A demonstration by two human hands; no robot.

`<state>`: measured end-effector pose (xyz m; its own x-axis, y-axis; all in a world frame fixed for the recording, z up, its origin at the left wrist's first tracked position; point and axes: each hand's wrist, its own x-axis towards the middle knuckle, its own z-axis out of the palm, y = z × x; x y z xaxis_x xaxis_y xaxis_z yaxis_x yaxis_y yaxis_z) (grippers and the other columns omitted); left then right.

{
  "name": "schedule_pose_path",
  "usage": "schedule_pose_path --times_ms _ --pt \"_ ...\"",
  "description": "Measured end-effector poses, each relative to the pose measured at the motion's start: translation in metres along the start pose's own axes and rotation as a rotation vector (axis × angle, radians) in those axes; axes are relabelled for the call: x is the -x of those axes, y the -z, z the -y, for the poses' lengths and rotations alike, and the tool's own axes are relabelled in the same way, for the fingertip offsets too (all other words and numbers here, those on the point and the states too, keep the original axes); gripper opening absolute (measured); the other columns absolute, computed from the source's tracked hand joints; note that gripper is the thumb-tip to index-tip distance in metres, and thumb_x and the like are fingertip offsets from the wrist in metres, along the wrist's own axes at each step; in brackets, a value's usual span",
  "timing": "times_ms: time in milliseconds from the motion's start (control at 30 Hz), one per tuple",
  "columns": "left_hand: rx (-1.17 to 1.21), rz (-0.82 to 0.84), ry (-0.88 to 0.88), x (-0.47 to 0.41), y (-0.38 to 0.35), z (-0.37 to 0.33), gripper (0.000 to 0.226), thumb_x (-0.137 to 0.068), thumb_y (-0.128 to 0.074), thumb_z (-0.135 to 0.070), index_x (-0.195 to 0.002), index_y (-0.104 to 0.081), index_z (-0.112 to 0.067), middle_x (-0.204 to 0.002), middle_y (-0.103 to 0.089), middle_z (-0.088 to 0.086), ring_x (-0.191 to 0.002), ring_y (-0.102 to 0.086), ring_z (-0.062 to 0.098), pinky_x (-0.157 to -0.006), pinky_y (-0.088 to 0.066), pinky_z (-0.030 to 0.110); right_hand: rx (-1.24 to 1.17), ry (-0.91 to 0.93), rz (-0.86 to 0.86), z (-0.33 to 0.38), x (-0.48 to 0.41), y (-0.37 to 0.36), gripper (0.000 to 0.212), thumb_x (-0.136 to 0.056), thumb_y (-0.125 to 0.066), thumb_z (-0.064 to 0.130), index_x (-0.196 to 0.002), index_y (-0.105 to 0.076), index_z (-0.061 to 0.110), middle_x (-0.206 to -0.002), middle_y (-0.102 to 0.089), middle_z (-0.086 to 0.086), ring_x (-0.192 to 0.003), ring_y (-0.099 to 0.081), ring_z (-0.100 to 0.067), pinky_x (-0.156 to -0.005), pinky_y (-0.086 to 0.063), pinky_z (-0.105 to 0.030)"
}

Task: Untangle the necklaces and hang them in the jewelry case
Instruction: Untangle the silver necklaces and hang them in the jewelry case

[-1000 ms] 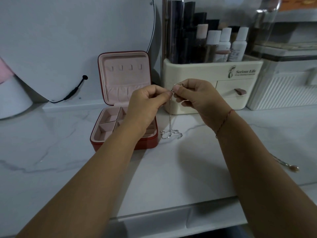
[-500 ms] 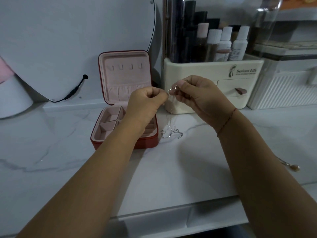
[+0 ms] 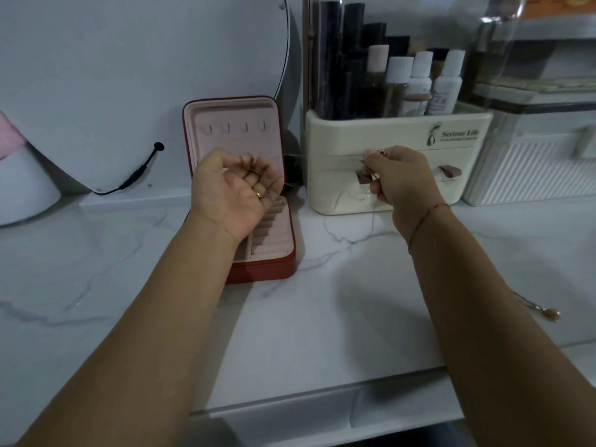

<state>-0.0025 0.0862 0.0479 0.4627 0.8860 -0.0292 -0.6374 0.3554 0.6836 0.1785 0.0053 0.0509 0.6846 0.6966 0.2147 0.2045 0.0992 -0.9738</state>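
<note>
Head view shows the left hand (image 3: 237, 188) at 10 o'clock, half curled, palm up over the jewelry case (image 3: 258, 201); the right hand (image 3: 401, 182) at 1 o'clock pinches a thin necklace (image 3: 371, 221) that hangs to the counter (image 3: 322, 317).

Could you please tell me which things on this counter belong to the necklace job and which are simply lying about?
Belongs to the job:
- thin silver chain, pinched in the right hand
- left hand
- open red jewelry case, hooks bare

Lying about:
- cream organizer with bottles
- round mirror
- ribbed white box

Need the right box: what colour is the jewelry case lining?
Pale pink lining, red shell; head view.
</note>
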Motion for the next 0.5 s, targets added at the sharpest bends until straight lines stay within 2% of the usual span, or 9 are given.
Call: schedule_pose_path --times_ms 133,200,267,367,434,500 --pt "0.032 -0.029 -0.024 -0.002 0.003 -0.003 0.016 -0.084 -0.044 -0.014 -0.072 -0.055 -0.013 -0.064 -0.053 0.002 -0.055 -0.053 0.015 -0.066 -0.054 0.029 -0.026 0.011 -0.025 0.0 0.001 0.0 0.017 -0.094 -0.058 0.017 -0.079 -0.056 0.009 -0.068 -0.06 -0.005 -0.044 -0.051 -0.002 -0.041 -0.037 -0.009" --pt "-0.044 -0.032 -0.032 -0.003 0.002 -0.002 0.016 -0.085 -0.042 -0.014 -0.073 -0.053 -0.014 -0.062 -0.047 0.0 -0.051 -0.043 0.012 -0.054 -0.046 0.021 -0.052 0.02 -0.065 0.001 0.001 0.002 0.013 -0.095 -0.057 0.017 -0.086 -0.056 0.008 -0.07 -0.058 -0.002 -0.045 -0.054 0.002 -0.042 -0.038 -0.009" --pt "-0.179 -0.047 -0.068 -0.005 0.001 -0.003 0.016 -0.085 -0.04 -0.013 -0.073 -0.05 -0.015 -0.059 -0.043 -0.002 -0.048 -0.034 0.011 -0.045 -0.032 0.019 -0.068 0.039 -0.109 0.002 0.0 0.005 0.013 -0.095 -0.056 0.02 -0.089 -0.056 0.009 -0.071 -0.057 0.0 -0.054 -0.055 0.0 -0.047 -0.042 -0.01" --pt "-0.428 -0.061 -0.134 -0.005 -0.001 -0.001 0.017 -0.087 -0.041 -0.015 -0.073 -0.05 -0.017 -0.056 -0.044 -0.004 -0.046 -0.031 0.009 -0.04 -0.023 0.02 -0.112 0.09 -0.091 0.006 0.002 0.005 0.017 -0.095 -0.057 0.02 -0.08 -0.057 0.012 -0.072 -0.058 0.0 -0.064 -0.052 -0.005 -0.05 -0.043 -0.008" --pt "-0.619 -0.091 -0.191 -0.004 -0.003 0.006 0.016 -0.087 -0.046 -0.016 -0.073 -0.053 -0.018 -0.057 -0.047 -0.005 -0.049 -0.035 0.009 -0.043 -0.027 0.021 -0.12 0.134 -0.045 0.009 0.004 0.001 0.018 -0.094 -0.058 0.018 -0.077 -0.057 0.013 -0.074 -0.058 -0.001 -0.064 -0.052 -0.006 -0.05 -0.043 -0.009" --pt "-0.759 -0.129 -0.241 -0.003 -0.006 0.012 0.014 -0.086 -0.053 -0.018 -0.072 -0.057 -0.017 -0.06 -0.053 -0.005 -0.055 -0.042 0.01 -0.054 -0.035 0.024 -0.095 0.188 0.005 0.01 0.007 -0.002 0.017 -0.093 -0.06 0.019 -0.077 -0.059 0.012 -0.073 -0.056 -0.002 -0.062 -0.051 -0.006 -0.052 -0.043 -0.011"
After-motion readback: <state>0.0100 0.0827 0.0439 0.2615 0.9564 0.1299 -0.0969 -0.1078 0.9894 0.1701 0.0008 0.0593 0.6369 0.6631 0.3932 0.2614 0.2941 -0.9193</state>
